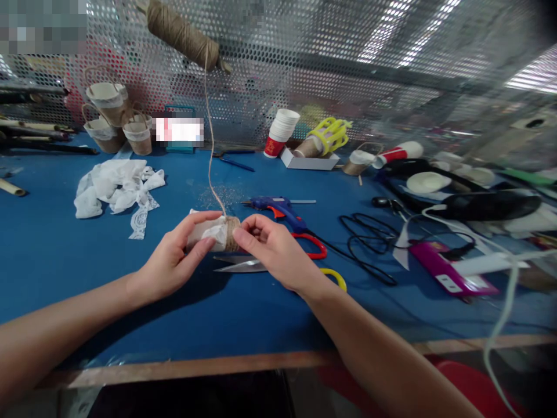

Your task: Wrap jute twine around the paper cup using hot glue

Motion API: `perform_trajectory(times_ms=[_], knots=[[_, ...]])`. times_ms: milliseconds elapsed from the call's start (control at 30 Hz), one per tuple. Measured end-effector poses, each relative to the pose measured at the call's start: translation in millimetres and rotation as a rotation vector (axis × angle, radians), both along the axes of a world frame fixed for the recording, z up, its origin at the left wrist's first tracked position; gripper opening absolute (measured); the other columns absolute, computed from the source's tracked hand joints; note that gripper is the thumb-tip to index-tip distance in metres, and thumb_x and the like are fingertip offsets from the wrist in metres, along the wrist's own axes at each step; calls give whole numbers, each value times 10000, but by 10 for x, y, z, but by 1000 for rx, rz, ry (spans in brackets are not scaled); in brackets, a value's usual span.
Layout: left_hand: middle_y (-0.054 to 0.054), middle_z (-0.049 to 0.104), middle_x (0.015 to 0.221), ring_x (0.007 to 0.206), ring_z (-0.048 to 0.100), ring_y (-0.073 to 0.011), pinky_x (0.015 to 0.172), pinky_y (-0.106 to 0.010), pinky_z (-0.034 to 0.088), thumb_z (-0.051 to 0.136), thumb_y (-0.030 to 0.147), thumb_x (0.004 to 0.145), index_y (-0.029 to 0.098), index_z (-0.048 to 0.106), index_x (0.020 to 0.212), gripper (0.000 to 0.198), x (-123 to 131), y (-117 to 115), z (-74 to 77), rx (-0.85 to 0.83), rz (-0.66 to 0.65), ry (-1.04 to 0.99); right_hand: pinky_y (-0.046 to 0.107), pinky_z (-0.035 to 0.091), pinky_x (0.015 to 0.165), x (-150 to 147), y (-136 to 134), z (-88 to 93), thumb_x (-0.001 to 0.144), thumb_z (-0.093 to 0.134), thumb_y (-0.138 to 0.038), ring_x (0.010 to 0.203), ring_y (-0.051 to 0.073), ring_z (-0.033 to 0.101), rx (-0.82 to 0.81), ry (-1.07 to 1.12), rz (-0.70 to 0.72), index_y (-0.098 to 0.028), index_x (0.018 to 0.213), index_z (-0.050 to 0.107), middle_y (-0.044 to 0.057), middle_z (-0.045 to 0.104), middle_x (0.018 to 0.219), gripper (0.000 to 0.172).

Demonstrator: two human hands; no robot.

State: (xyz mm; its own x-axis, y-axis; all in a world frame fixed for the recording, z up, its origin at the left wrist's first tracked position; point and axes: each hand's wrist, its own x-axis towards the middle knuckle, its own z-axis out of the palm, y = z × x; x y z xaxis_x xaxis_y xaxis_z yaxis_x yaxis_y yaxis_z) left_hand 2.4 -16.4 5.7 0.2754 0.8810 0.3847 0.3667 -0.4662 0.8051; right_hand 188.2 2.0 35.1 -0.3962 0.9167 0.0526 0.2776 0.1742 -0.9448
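Observation:
Between my hands lies a white paper cup [208,233] on its side, with brown twine [234,233] wound around its right end. My left hand [178,252] grips the white part, fingers over the top and thumb in front. At the wound end, my right hand [270,247] is closed on the cup, its thumb against the twine. A strand runs from there up to the twine spool [183,35] hanging at the mesh. Under my right hand are scissors [243,266] with red and yellow handles, blades apart. Just behind sits a blue glue gun [274,204].
White lace [115,188] is heaped on the left. Twine-wrapped cups with handles [107,104] stand behind it. Stacked paper cups [281,132] and a white box [308,159] stand at the back. Black cable [365,247] and a purple power strip [452,270] lie on the right.

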Motion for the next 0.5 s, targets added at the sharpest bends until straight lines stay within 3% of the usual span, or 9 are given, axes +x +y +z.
perform_trajectory(times_ms=[133, 267, 367, 500], knots=[[-74, 577, 1102, 833, 590, -115, 714, -194, 479, 445, 213, 875, 165, 422, 1212, 342, 3, -16, -2, 94, 1, 109, 228, 347, 527, -11, -11, -3, 760, 580, -381, 581, 80, 420, 19, -49, -28, -181, 707, 440, -35, 457, 654, 250], [-66, 606, 1076, 788, 612, -101, 692, -171, 483, 442, 178, 867, 160, 402, 1212, 348, 9, -28, 6, 139, -22, 161, 220, 326, 498, -25, -19, -13, 756, 583, -349, 548, 68, 384, 15, -74, -43, -183, 691, 421, -49, 429, 636, 241], [-63, 619, 1049, 737, 615, -99, 662, -171, 485, 440, 177, 862, 162, 408, 1203, 343, 14, -40, 12, 149, -29, 169, 218, 319, 490, -28, -19, -17, 754, 583, -339, 542, 66, 377, 11, -66, -42, -185, 687, 414, -52, 422, 631, 238], [-75, 594, 1090, 830, 602, -134, 720, -213, 482, 475, 238, 849, 172, 433, 1194, 354, 16, -47, 24, 100, 15, 118, 218, 319, 491, -25, -28, -18, 749, 587, -345, 540, 68, 384, 8, -70, -33, -187, 684, 413, -56, 422, 617, 244]])
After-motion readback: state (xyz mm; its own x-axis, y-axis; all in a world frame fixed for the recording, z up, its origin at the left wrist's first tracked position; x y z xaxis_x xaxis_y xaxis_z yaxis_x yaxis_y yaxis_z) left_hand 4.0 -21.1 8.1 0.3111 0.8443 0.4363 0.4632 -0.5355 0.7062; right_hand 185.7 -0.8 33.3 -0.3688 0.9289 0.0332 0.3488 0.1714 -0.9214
